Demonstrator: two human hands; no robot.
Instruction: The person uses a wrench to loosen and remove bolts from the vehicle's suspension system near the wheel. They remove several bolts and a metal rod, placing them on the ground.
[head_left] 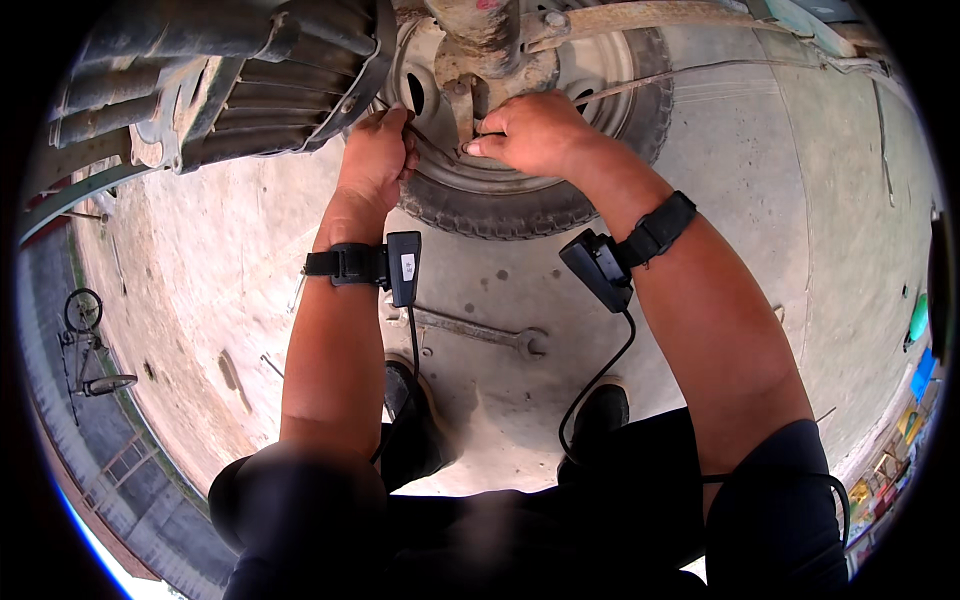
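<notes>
My left hand (376, 158) is closed in a pinch on a thin dark wire (428, 141) in front of the wheel. The wire runs toward my right hand (535, 133), whose thumb and fingers are pressed together beside a small rusty lever (463, 108). Whether the right fingers hold the wire's end or a small part at the lever, I cannot make out. Behind both hands lies the wheel's dusty rim (480, 178), ringed by a black tire (520, 216). A rusty axle housing (485, 35) comes down over the wheel's middle.
A large ribbed dark casing (270, 90) overhangs at the upper left, close to my left hand. A rusty bar (640, 22) and a long cable (700, 68) extend right. On the concrete floor (740, 180) between my feet lies an open-end wrench (475, 328). A bicycle (85, 345) stands far left.
</notes>
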